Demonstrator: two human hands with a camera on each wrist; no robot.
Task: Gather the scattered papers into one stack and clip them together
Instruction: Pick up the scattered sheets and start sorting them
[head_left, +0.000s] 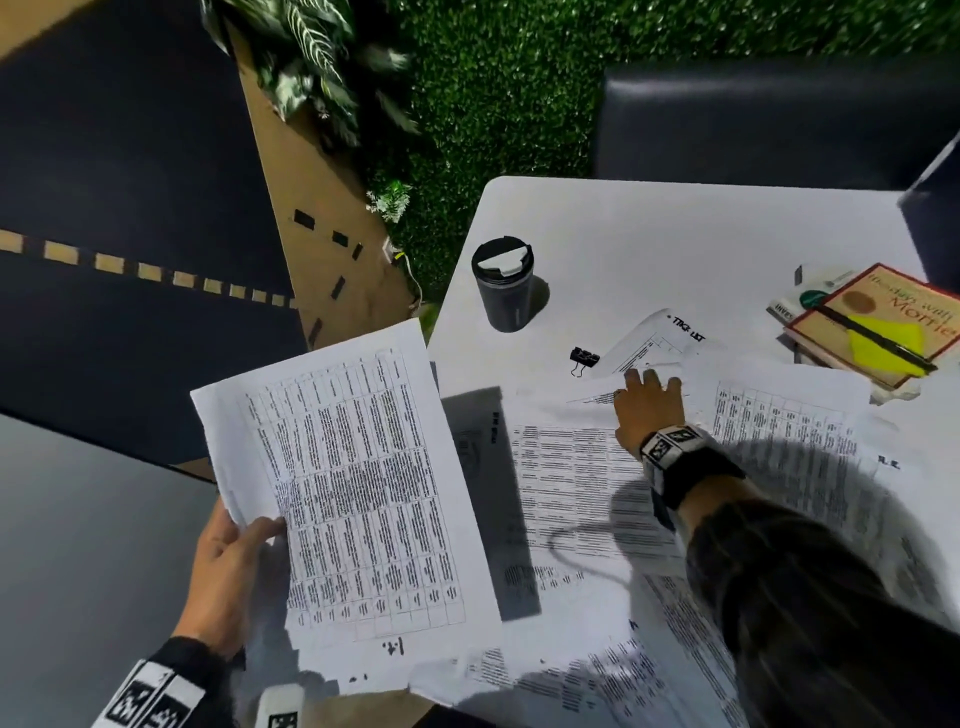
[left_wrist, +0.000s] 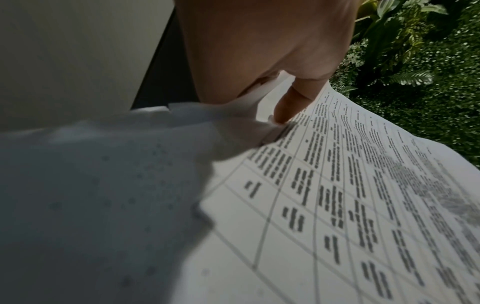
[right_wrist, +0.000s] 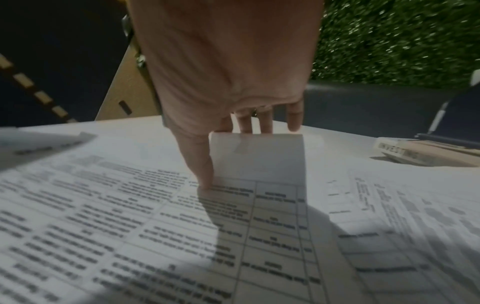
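We hold the gathered stack (head_left: 353, 499) in our left hand (head_left: 228, 571), off the left edge of the white table (head_left: 675, 228), with the thumb (left_wrist: 298, 102) pressing on the printed side and the other fingers hidden below, so the sheets are pinched at one corner and stay together while the other hand works. It looks like more than one sheet, because in the left wrist view some edges show under the thumb, but how many we cannot tell. Our right hand (head_left: 649, 410) reaches forward over the loose papers (head_left: 571, 493) that lie overlapping on the table; its fingers (right_wrist: 267, 123) are nearly straight behind the curled edge of one sheet (right_wrist: 257, 156) and the thumb stands on the front of it, so we judge it lifts this sheet by a light pinch to bring it to the stack. Another sheet with a handwritten title (head_left: 660, 338) lies just beyond the fingertips. The black binder clip (head_left: 584, 359) waits on the table near the right hand, between the dark travel cup (head_left: 504, 286) and the papers, not yet used, which is sensible because the clipping comes last. At the far right some books (head_left: 872, 322) with a pen (head_left: 878, 338) and a yellow note (head_left: 883, 345) lie apart from the papers.
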